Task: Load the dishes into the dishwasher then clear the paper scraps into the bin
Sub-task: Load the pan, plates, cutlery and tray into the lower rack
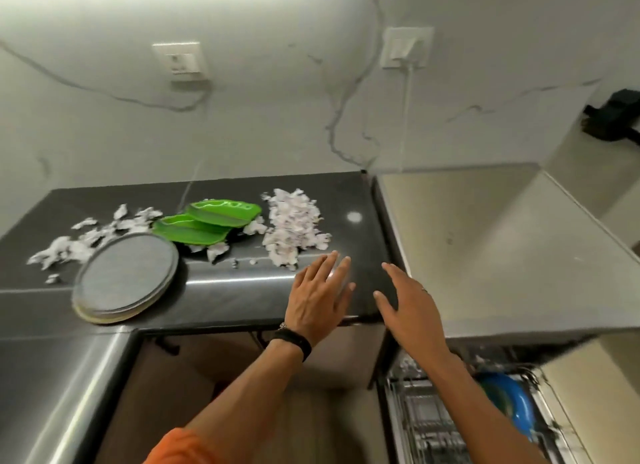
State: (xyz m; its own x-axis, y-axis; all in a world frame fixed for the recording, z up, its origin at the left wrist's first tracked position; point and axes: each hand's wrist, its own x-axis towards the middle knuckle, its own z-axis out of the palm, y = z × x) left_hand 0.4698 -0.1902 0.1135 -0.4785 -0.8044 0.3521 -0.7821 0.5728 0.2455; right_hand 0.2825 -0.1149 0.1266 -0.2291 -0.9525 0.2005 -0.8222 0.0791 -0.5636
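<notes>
Both hands are hovering over the dark counter's (346, 193) front edge, fingers straight and spread, holding nothing: left hand (320, 292), right hand (408, 302) at its 3 o'clock. The paper scraps pile (294, 228) is lying at the left hand's 12 o'clock. Two green plates (207, 224) are overlapping at 10 o'clock. A grey plate stack (126, 278) is overhanging the edge at 9 o'clock. The dishwasher rack (433, 422) is sitting at 5 o'clock, holding a blue dish (509, 401).
</notes>
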